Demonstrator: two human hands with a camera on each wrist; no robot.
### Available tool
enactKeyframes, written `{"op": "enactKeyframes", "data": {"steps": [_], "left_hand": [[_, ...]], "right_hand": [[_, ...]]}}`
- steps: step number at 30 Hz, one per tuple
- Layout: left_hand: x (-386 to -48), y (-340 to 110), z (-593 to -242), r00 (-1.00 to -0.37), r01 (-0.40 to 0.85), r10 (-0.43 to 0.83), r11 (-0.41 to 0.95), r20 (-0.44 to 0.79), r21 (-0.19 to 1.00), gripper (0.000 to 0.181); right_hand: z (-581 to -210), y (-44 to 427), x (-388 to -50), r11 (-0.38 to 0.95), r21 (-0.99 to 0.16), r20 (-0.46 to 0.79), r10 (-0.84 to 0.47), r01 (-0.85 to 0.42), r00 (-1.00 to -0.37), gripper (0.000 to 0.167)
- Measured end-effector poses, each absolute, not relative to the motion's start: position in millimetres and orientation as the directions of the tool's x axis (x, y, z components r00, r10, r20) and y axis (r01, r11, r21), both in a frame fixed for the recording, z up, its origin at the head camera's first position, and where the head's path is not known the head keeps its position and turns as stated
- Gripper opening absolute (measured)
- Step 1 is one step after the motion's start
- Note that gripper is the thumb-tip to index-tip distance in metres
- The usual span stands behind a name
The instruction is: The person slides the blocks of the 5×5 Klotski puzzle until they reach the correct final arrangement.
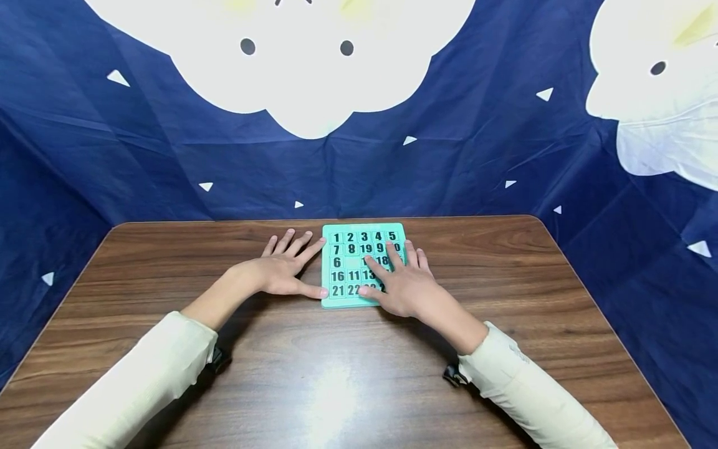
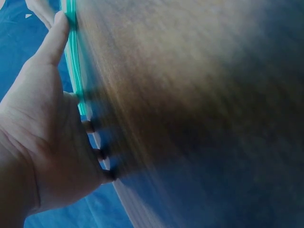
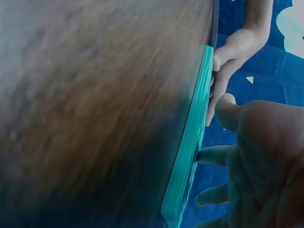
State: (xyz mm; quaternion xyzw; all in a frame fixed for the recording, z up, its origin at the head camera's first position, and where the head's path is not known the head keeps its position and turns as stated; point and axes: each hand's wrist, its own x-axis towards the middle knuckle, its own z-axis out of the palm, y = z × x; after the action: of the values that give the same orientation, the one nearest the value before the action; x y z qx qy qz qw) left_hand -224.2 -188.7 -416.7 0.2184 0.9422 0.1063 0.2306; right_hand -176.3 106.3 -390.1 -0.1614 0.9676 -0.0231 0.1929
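A turquoise number puzzle board [image 1: 349, 302] lies flat on the wooden table, with black-numbered tiles and one gap in its third row. My left hand [image 1: 283, 267] is spread at the board's left side, thumb and index fingertip touching its edge; the left wrist view shows this hand [image 2: 47, 123] beside the board's thin side [image 2: 74, 52]. Over the lower right of the board, my right hand [image 1: 406, 284] has its fingers spread, covering several tiles. From the right wrist view, the board's edge [image 3: 187, 147] runs beside the right hand [image 3: 266, 156], one fingertip at its surface.
The wooden table [image 1: 269, 386] reaches back to a dark blue cloth [image 1: 364, 181] with white cloud shapes and small triangles. Light reflects off the tabletop in front of the board. A black strap or device [image 1: 454, 375] shows under the right sleeve, another [image 1: 217, 360] under the left.
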Motion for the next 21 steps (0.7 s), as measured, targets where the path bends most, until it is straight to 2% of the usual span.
{"op": "enactKeyframes", "data": {"steps": [11,17,21], "left_hand": [[-224,-190,-416,-0.795,0.357,0.456,0.885,-0.399,0.298,0.127],[-225,-191,-417,-0.799,0.361,0.46,0.882,-0.388,0.301,0.128],[-225,-190,-416,-0.798,0.365,0.464,0.88,-0.384,0.303,0.129]], "right_hand": [[-389,82,-182,0.926,-0.117,-0.371,-0.376,-0.359,-0.849,0.08],[-385,93,-198,0.946,-0.111,-0.339,-0.324,-0.305,-0.883,0.082],[-387,101,-197,0.947,-0.106,-0.35,-0.321,-0.304,-0.88,0.083]]}}
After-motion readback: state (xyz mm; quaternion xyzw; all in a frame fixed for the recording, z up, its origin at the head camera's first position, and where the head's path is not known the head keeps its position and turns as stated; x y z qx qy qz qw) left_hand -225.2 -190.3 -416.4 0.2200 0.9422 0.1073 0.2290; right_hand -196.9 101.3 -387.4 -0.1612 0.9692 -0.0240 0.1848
